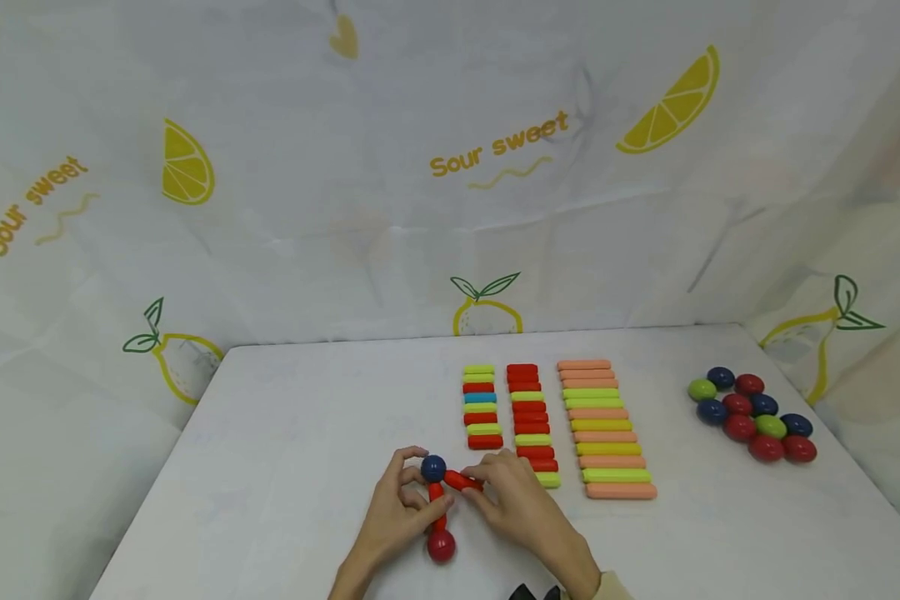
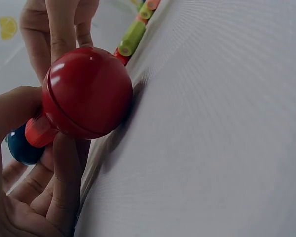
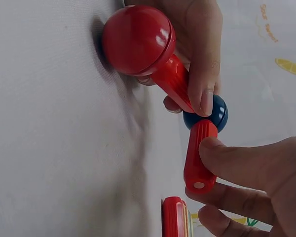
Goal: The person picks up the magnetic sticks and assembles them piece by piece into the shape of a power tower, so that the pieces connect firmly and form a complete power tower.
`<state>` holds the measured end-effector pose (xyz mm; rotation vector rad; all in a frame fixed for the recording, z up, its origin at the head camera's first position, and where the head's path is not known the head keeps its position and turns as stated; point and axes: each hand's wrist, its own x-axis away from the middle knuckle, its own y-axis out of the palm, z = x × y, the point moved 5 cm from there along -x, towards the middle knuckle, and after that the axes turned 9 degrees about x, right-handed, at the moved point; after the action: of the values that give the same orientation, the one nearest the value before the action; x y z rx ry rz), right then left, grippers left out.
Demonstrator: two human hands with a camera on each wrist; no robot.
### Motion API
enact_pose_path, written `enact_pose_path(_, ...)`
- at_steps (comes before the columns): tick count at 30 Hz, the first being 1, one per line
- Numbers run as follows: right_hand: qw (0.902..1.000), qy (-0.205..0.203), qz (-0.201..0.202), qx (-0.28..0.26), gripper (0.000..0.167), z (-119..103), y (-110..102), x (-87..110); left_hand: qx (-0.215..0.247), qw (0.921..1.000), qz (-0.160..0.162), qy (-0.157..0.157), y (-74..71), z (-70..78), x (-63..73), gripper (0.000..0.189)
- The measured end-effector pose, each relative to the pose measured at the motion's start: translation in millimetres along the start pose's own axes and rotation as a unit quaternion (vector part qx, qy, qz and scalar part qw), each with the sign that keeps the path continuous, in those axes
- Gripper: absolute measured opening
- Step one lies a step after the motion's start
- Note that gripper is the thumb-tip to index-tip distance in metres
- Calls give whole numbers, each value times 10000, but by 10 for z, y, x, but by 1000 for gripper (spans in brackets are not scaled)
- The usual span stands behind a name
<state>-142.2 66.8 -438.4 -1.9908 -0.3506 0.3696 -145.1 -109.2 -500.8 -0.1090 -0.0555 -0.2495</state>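
A short red rod (image 3: 171, 81) joins a red ball (image 1: 441, 546) to a dark blue ball (image 1: 433, 468). My left hand (image 1: 399, 510) grips this rod between thumb and fingers, the red ball toward me and the blue one away. In the right wrist view, a second short red rod (image 3: 200, 153) meets the blue ball at one end; its free end shows a pale round tip. My right hand (image 1: 516, 504) pinches that second rod between thumb and fingers. The left wrist view shows the red ball large, close over the white table.
Right of the hands lie two columns of short rods (image 1: 480, 408) in red, lime and blue. Beside them is a column of longer rods (image 1: 607, 437) in peach, lime and yellow. Several red, blue and green balls (image 1: 738, 428) cluster at the right. A printed cloth (image 1: 345, 250) hangs behind.
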Motion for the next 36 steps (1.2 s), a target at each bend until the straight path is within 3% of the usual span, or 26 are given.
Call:
enact_pose_path(5, 9999, -84, 57, 33, 21, 5, -7, 5, -132, 9996, -240, -28, -1, 8, 16, 61)
enact_pose_path(14, 9988, -199, -321, -305, 21, 2, 12, -9, 65, 9984, -561, -65, -45, 40, 62, 53)
enact_pose_path(20, 9982, -190, -342, -453, 23, -10, -22, 34, -646, 9932, -952, 170, -75, 56, 106, 41)
enact_pose_path(24, 9994, 165, -1, -290, 25, 74, -187, 108, -902, 9864, -1357, 231, -98, 68, 150, 42)
enact_pose_path(29, 9946, 729, 734, 29, 28, 457, -562, 215, -711, 9804, -1835, -15, -146, 68, 234, 54)
enact_pose_path(32, 9894, 946, 1071, 270, 29, 830, -807, 304, -715, 9795, -1884, 26, -161, 74, 268, 54)
enact_pose_path(36, 9725, 1425, 1692, 736, 32, 1420, -1107, 512, -818, 9799, -1815, 155, -155, 81, 289, 52)
